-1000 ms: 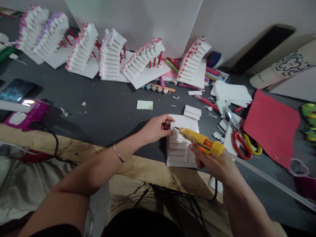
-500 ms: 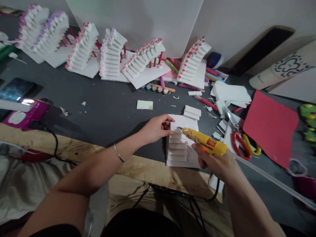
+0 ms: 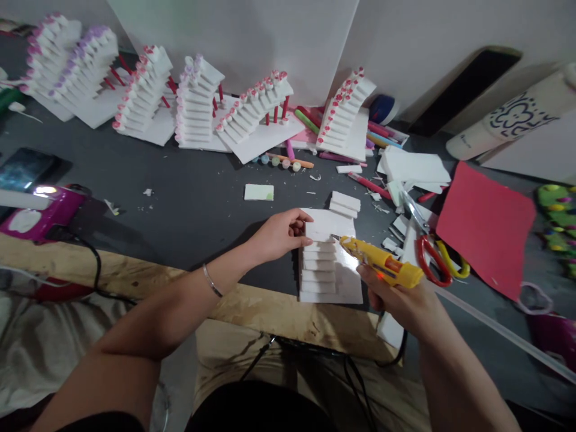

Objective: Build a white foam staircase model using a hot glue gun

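A white foam staircase model (image 3: 320, 270) sits on its square foam base at the near edge of the dark table (image 3: 193, 198). My left hand (image 3: 279, 234) rests its curled fingers against the top step on the model's left side. My right hand (image 3: 400, 297) grips a yellow glue gun (image 3: 382, 264) whose nozzle points left, just right of the upper steps and slightly off them. Two loose foam strips (image 3: 345, 204) lie just beyond the base.
Several finished foam staircases (image 3: 198, 102) with pink and red posts line the back. Red-and-yellow scissors (image 3: 432, 255), a red sheet (image 3: 488, 225), foam offcuts (image 3: 414, 168), markers, a small green-white pad (image 3: 258, 192) and a magenta device (image 3: 36, 207) with a black cable lie around.
The glue gun nozzle has drawn back to the right, away from the top step. My left hand stays on the step. The view shifted slightly.
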A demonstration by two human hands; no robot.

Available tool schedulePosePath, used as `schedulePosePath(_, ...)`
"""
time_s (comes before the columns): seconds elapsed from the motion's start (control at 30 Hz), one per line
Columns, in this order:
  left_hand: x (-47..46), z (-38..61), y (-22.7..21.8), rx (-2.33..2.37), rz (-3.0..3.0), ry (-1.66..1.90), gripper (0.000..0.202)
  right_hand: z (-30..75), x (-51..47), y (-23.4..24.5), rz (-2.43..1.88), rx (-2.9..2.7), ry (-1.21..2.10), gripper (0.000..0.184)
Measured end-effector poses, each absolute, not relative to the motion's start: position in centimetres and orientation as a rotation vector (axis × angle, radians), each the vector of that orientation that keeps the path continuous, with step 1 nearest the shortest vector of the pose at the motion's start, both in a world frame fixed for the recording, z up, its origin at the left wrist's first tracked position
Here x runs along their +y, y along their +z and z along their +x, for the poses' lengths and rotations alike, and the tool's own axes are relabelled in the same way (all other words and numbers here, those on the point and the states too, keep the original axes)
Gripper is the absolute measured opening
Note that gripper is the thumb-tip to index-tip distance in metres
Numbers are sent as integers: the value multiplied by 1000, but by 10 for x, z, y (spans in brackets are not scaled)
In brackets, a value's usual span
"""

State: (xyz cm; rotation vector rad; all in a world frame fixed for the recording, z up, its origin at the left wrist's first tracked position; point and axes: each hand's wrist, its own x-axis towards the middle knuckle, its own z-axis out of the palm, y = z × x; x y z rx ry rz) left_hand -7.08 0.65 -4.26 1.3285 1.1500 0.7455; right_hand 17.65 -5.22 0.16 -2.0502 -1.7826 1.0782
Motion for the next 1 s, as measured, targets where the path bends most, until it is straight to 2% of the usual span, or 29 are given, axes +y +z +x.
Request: schedulePosePath(1.0, 6, -71, -41, 1152, 1326, 736, 35, 167, -54, 12, -2096, -1855, 971, 56)
